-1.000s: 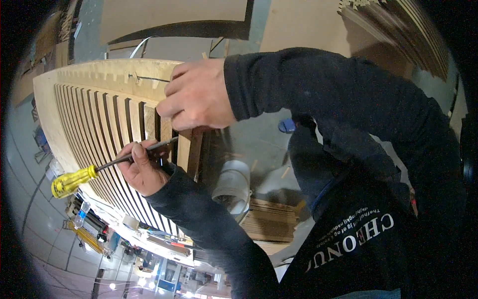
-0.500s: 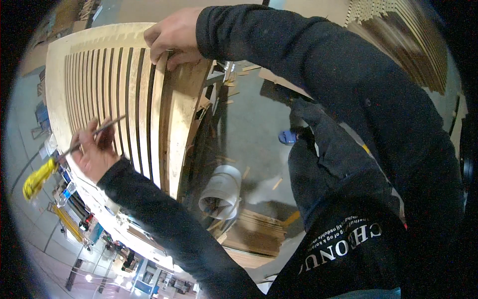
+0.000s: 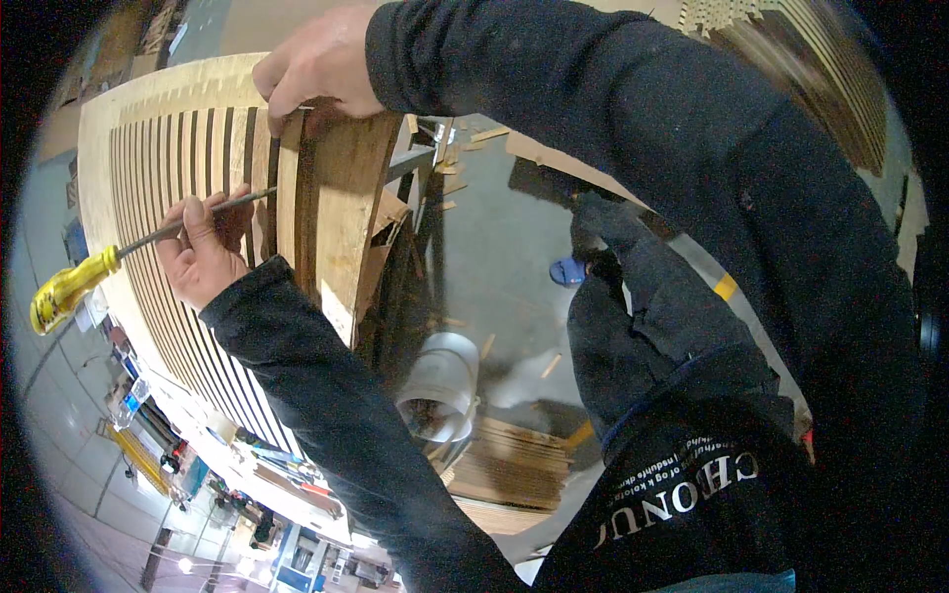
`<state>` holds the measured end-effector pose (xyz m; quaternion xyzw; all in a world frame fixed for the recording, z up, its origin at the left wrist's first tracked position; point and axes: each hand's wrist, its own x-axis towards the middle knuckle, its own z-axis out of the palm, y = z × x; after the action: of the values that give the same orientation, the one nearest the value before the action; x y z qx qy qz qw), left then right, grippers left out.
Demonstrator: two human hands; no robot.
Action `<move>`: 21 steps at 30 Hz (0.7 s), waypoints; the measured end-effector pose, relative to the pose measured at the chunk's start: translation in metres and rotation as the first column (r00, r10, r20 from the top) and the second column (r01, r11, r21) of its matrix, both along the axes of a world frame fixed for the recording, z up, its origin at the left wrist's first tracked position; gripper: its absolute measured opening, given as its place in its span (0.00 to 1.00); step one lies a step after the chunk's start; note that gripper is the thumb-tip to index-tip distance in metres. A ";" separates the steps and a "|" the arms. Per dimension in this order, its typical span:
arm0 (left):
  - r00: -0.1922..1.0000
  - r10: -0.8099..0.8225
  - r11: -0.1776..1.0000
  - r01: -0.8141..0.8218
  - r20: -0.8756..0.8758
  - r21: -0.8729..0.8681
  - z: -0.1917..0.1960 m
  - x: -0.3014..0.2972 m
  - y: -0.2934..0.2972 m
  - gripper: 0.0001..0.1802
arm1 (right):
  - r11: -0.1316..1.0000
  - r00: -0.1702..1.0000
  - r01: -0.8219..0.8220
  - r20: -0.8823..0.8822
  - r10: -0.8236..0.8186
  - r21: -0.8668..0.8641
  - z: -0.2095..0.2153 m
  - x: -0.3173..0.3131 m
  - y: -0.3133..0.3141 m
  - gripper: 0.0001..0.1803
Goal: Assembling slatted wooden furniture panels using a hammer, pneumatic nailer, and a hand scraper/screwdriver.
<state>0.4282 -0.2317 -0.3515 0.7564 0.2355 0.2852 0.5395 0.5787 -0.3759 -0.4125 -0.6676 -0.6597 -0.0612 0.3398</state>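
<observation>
A screwdriver with a yellow handle is in my left hand, whose fingers close around its long metal shaft. Its handle sticks out to the left, and the tip meets the side of a wooden slat near the right end of the row. My right hand is closed over the upper end of that wooden slat, fingers curled down; a thin light sliver shows under them, too small to name. Both hands are over a slatted wooden panel with parallel dark gaps. Part of the panel lies behind my left forearm.
A white bucket stands on the grey floor beside stacked wooden boards. Wood scraps lie around a metal stand by the panel. More long slats are piled at the upper right. A cluttered workbench area shows at the lower left.
My left hand has moved up and right, bringing the screwdriver's tip against the slat. My right hand appears slightly farther left, still on the slat's end. The view has shifted a little.
</observation>
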 end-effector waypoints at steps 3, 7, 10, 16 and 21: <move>0.999 -0.003 1.000 0.003 -0.042 0.001 0.000 0.000 0.003 0.12 | 0.998 1.000 0.012 0.012 -0.012 -0.062 0.011 -0.007 -0.011 0.14; 0.995 -0.016 1.000 0.016 -0.095 -0.005 -0.001 0.001 0.006 0.12 | 0.999 0.999 0.048 -0.019 -0.047 0.019 0.016 -0.014 -0.020 0.14; 0.994 -0.018 1.000 0.016 -0.110 -0.012 -0.001 0.003 0.002 0.13 | 0.999 0.999 0.043 -0.024 -0.043 0.006 0.020 -0.016 -0.021 0.13; 0.990 -0.063 0.997 0.057 -0.129 -0.045 -0.001 0.009 0.002 0.12 | 0.999 0.966 0.051 -0.252 -0.053 -0.014 0.019 -0.009 -0.016 0.10; 0.991 -0.071 0.992 0.059 -0.110 -0.107 -0.002 0.015 0.009 0.10 | 0.926 0.900 0.155 -0.337 -0.276 -0.344 0.009 0.007 0.021 0.15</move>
<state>0.4436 -0.2222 -0.3540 0.7496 0.2555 0.2112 0.5729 0.5854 -0.3549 -0.4033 -0.7812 -0.5037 0.1351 0.3430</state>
